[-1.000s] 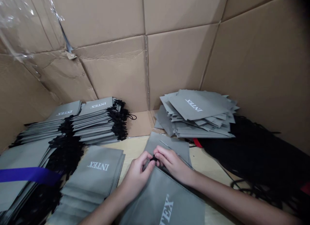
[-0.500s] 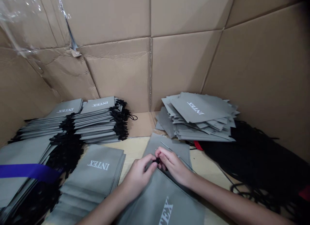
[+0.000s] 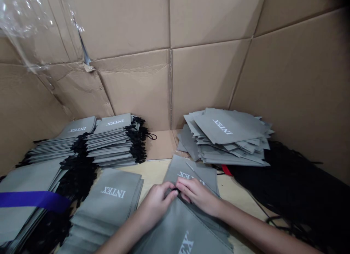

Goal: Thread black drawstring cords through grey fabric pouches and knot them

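My left hand [image 3: 160, 199] is closed in a pinch on a black cord [image 3: 176, 190] at the top corner of a grey fabric pouch [image 3: 171, 228] with white INTEX lettering. Opposite it, my right hand [image 3: 197, 195] also pinches the cord, its fingertips nearly touching the left ones. Most of the cord is hidden by the fingers. A thin metal rod [image 3: 193, 170] sticks out beyond my right hand; whether the hand holds it is unclear. Under the hands lies another grey pouch [image 3: 175, 167], printed the same way.
Corded pouch stacks [image 3: 109, 144] stand at the back left, and a purple band [image 3: 32, 200] crosses a nearer stack. Overlapping pouches [image 3: 109, 203] lie left of my hands. A loose pouch pile [image 3: 232, 128] and black cords [image 3: 276, 181] are at right. Cardboard walls [image 3: 207, 75] enclose the table.
The view has tilted up a little, so everything sits lower. My right fingers have drawn closer together around the cord, and more lettering shows on the pouch beneath.
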{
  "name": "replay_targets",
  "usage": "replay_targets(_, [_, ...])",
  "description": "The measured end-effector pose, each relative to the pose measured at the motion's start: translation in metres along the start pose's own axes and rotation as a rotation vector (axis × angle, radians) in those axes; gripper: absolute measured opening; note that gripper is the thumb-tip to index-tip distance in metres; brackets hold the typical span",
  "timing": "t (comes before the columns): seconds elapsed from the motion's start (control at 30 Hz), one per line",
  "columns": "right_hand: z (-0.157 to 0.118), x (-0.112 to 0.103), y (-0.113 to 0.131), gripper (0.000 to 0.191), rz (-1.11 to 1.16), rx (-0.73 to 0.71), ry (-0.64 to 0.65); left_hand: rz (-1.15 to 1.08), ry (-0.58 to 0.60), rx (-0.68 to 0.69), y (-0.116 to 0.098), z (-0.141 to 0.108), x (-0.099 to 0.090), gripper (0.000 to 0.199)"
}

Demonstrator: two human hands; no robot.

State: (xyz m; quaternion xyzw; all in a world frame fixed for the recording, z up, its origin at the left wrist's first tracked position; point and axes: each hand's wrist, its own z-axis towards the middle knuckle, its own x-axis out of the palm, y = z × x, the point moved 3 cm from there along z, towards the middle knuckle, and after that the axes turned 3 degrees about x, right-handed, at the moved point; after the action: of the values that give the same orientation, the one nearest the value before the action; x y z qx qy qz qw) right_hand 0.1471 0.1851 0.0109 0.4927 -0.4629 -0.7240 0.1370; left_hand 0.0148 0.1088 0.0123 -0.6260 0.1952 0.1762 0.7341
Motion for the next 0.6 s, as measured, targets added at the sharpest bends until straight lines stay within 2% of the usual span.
replay_targets(0.17, [0.002,0.001,-0.001,0.044,0.102,0.058,-0.004,-0.149,-0.099,-0.118,0.014,0.004,0.000,0.024])
replay_targets(0.37, [0.001,0.001,-0.006,0.044,0.141,0.058,-0.086,-0.350,-0.074,-0.078,0.014,0.005,0.000,0.027])
replay_targets(0.47, [0.002,0.000,-0.009,0.045,0.156,0.059,-0.121,-0.241,-0.100,-0.030,0.008,0.003,-0.003,0.022])
replay_targets(0.6, [0.002,-0.003,-0.013,0.045,0.215,0.077,-0.156,-0.071,-0.099,0.039,-0.001,-0.001,-0.003,0.027])
